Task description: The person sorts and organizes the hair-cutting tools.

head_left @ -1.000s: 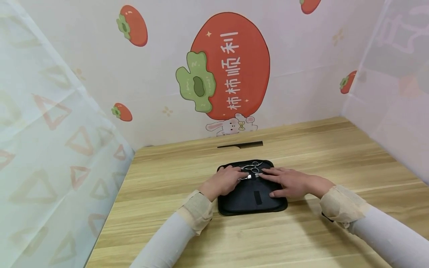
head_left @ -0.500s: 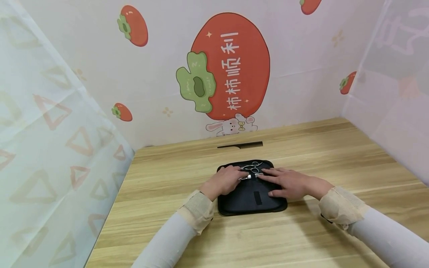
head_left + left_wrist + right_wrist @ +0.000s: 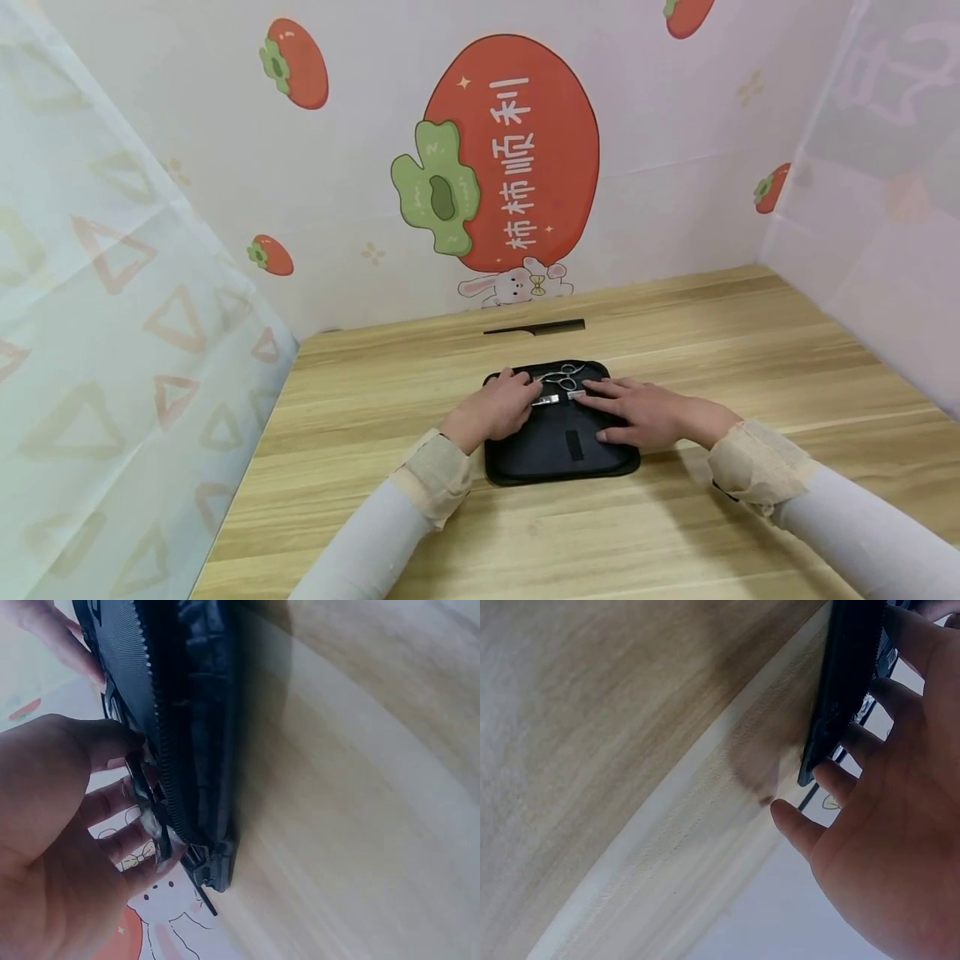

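Note:
A black zip case (image 3: 525,462) lies on the wooden table. On it, one pair of silver scissors (image 3: 558,379) shows two finger rings towards the right. In front lies a second pair of scissors (image 3: 546,400), its bright metal running under a dark band. My left hand (image 3: 495,408) pinches this second pair at the case's left side, covering its left end. Shiny metal shows between thumb and fingers in the left wrist view. My right hand (image 3: 637,410) rests with spread, straight fingers on the case's right side, fingertips right at the metal's right end.
A black tail comb (image 3: 536,327) lies behind the case, near the patterned back wall (image 3: 337,167). Printed side walls (image 3: 127,333) border the table (image 3: 600,533) at left and right.
The fingers of my left hand have drawn slightly left, and more of the bright metal shows beside them. My right hand stays in place. The head view has shifted slightly.

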Demonstrator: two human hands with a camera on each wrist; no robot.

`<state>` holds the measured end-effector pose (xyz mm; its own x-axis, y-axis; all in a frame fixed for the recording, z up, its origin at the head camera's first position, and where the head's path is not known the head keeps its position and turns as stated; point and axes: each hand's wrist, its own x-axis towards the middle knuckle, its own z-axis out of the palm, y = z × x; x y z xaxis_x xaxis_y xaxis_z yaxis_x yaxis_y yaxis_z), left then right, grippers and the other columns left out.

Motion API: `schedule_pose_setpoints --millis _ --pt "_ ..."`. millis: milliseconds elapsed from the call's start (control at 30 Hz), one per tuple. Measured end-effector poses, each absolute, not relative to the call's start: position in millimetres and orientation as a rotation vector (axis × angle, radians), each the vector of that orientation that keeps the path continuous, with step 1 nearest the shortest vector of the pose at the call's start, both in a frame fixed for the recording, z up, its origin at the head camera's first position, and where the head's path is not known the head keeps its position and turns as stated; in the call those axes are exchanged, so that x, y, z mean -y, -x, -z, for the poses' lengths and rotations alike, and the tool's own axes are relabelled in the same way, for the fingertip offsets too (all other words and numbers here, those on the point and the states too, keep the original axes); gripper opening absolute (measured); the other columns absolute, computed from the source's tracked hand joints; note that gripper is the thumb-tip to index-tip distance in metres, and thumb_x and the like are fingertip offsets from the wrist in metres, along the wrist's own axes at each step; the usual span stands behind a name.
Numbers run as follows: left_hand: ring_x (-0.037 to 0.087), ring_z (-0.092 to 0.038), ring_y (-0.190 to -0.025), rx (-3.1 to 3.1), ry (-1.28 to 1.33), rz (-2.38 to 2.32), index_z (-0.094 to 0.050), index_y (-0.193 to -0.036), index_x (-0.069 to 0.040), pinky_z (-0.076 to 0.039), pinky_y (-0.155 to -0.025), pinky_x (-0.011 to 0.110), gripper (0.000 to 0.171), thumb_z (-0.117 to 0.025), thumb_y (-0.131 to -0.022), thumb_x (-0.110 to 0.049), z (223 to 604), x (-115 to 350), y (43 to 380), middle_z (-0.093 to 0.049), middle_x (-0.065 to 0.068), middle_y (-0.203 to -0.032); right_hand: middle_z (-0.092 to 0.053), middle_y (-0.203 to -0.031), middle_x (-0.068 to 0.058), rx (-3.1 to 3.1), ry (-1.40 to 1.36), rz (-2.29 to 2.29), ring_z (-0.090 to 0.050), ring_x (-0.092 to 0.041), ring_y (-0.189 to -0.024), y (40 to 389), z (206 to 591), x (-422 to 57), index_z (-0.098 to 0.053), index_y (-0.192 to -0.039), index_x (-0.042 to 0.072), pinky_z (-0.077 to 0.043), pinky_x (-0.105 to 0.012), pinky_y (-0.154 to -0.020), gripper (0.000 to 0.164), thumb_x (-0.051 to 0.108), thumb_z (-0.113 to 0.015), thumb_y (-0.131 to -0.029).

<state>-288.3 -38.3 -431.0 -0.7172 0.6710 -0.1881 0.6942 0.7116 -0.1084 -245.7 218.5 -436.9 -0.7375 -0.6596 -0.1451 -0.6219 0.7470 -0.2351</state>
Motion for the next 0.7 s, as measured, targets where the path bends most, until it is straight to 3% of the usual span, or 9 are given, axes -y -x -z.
schedule_pose_setpoints --millis 200,433,700 --pt "0.025 -0.039 -0.118 -2.814 -1.108 0.277 -0.040 -0.137 -0.019 -0.039 -0.094 0.042 0.042 -0.046 -0.096 -0.024 432.4 45.5 285.2 -0.042 0.004 -0.130 -0.024 -0.150 -0.010 -2.741 1.019 0.261 -0.024 -0.041 -0.132 246.9 440.0 -217.7 -0.030 -0.145 0.025 -0.028 -0.060 -0.096 0.063 0.052 -0.047 -0.091" --pt "0.023 -0.046 -0.100 -2.867 -1.070 0.132 -0.055 -0.122 -0.016 -0.044 -0.083 0.036 0.036 -0.059 -0.090 -0.030 421.5 67.7 286.2 -0.048 0.006 -0.115 -0.025 -0.150 -0.008 -2.759 1.018 0.261 -0.025 -0.038 -0.133 246.8 442.3 -218.0 -0.031 -0.145 0.025 -0.029 -0.057 -0.097 0.063 0.051 -0.048 -0.091" --pt "0.018 -0.056 -0.093 -2.780 -1.114 -0.020 -0.059 -0.116 -0.007 -0.045 -0.081 0.032 0.036 -0.064 -0.087 -0.029 421.6 78.7 293.7 -0.061 0.007 -0.103 -0.023 -0.150 -0.009 -2.745 1.026 0.258 -0.023 -0.039 -0.133 245.4 439.2 -217.6 -0.029 -0.146 0.024 -0.028 -0.058 -0.098 0.063 0.050 -0.047 -0.092"
